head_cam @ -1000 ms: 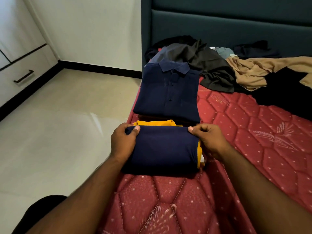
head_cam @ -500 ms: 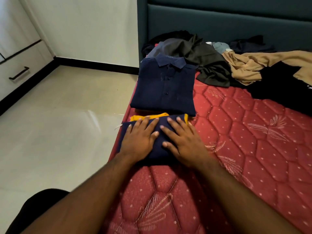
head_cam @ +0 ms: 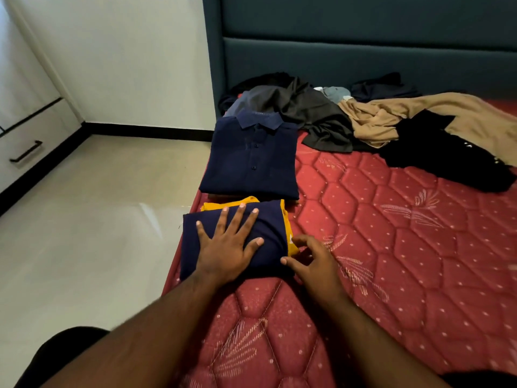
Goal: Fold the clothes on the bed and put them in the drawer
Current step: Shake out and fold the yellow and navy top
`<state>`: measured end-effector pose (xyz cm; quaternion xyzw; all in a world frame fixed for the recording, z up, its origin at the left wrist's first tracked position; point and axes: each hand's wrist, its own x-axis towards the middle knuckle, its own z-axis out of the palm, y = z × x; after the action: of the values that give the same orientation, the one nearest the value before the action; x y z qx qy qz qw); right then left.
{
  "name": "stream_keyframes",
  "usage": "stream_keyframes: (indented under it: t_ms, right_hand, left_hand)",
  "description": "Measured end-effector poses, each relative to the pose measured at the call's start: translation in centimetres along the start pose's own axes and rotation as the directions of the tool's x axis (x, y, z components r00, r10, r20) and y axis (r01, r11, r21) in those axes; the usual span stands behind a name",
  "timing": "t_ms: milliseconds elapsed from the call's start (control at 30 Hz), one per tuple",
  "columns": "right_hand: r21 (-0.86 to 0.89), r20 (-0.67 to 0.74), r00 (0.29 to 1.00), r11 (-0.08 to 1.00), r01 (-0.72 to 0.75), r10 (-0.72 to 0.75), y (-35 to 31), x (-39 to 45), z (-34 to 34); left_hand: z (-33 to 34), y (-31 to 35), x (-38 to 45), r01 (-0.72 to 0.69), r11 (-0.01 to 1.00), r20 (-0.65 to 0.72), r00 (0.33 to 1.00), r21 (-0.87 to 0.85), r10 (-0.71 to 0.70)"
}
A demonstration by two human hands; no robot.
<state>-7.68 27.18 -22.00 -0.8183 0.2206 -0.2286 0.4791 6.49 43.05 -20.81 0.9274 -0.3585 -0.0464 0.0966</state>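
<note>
White drawer front (head_cam: 26, 144) with its dark bar handle sits closed at the far left, across the pale floor (head_cam: 92, 219) from the bed. Moving on to the mattress (head_cam: 391, 247): at its left edge lies the folded navy-and-yellow shirt (head_cam: 268, 228), and just beyond it, along the same edge, the folded navy polo (head_cam: 251, 158), collar towards the headboard (head_cam: 363, 51). Left hand (head_cam: 226, 247) is flat on the navy-and-yellow shirt, fingers spread and straight, pressing down — same spot as half a second ago. And there's the change: the right hand (head_cam: 313, 261) has slipped off the top of the bundle, where it lay flat beside the left, and is now at the shirt's right edge, fingers curled, thumb and fingertips at the yellow trim; whether it actually pinches the cloth I cannot tell. Further right, near the headboard, the unfolded heap: a grey garment (head_cam: 316, 119), a tan one (head_cam: 419, 116), a black one (head_cam: 442, 158) towards the right edge.
</note>
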Motion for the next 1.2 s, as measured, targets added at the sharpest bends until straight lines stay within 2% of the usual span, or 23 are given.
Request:
stream_keyframes:
  t_ms: [67,133,267,333,400,433,500,633,733,800,900,967,1033,1133,1200]
  right_hand:
    - [0.079,0.017,1.000,0.997,-0.022,0.020,0.1,0.2,-0.5]
    - [0.085,0.018,0.999,0.996,0.036,-0.038,0.4,0.5,-0.8]
    - [0.044,0.155,0.987,0.999,0.029,-0.036,0.6,0.2,-0.4]
    - [0.041,0.119,0.992,0.998,0.039,-0.044,0.4,0.2,0.0]
    - [0.137,0.045,0.999,0.991,0.000,-0.006,-0.5,0.5,-0.7]
    - [0.190,0.027,1.000,0.982,-0.008,0.003,-0.8,0.8,-1.3]
    - [0.188,0.031,0.999,0.982,-0.016,0.011,-0.7,1.2,-2.3]
    - [0.074,0.020,0.995,0.992,-0.098,0.097,1.0,0.9,-1.4]
    - [-0.154,0.045,0.999,0.988,0.017,-0.010,0.6,0.4,-0.8]
    - [-0.227,0.124,0.992,0.972,0.055,-0.028,-0.4,-0.1,-1.0]
    - [-0.201,0.216,0.976,0.979,0.043,0.001,-0.7,1.3,-3.4]
    - [-0.219,0.235,0.972,0.974,0.063,-0.010,-0.5,3.3,-5.6]
    - [-0.285,0.257,0.966,0.957,0.044,0.032,0.2,5.4,-9.1]
    - [-0.397,0.245,0.964,0.918,0.006,0.099,3.0,8.3,-14.3]
    - [-0.481,0.202,0.972,0.877,-0.008,0.119,5.5,10.2,-17.5]
  left_hand:
    - [0.0,0.1,-0.1,0.002,1.000,-0.006,1.000,-0.011,-0.002]
    - [0.1,-0.1,-0.2,0.005,1.000,-0.002,1.000,-0.023,-0.005]
    - [0.1,0.0,-0.1,0.016,1.000,0.015,1.000,-0.003,-0.016]
    - [0.2,0.1,-0.1,0.018,1.000,0.006,1.000,0.007,-0.018]
    - [0.3,0.0,-0.1,0.021,1.000,-0.002,1.000,-0.006,-0.021]
    - [0.4,-0.1,-0.1,0.027,0.999,-0.003,1.000,-0.019,-0.027]
    - [0.6,-0.1,-0.1,0.038,0.999,0.000,0.999,-0.026,-0.038]
    - [0.6,0.2,-0.2,0.040,0.999,0.026,0.999,0.002,-0.040]
    - [0.1,0.5,-0.1,0.062,0.998,0.082,0.995,0.010,-0.062]
    - [-0.5,0.7,-0.1,0.073,0.997,0.106,0.991,0.038,-0.077]
    - [-1.7,2.7,1.3,-0.056,0.988,-0.098,0.993,0.145,0.071]
    - [-2.0,4.7,2.2,-0.187,0.962,-0.227,0.946,0.198,0.231]
    - [-2.4,8.2,4.6,-0.275,0.935,-0.283,0.900,0.223,0.332]
    - [-2.7,14.2,8.8,-0.338,0.924,-0.200,0.907,0.180,0.370]
    - [-1.3,17.6,12.7,-0.343,0.936,-0.050,0.937,0.079,0.347]
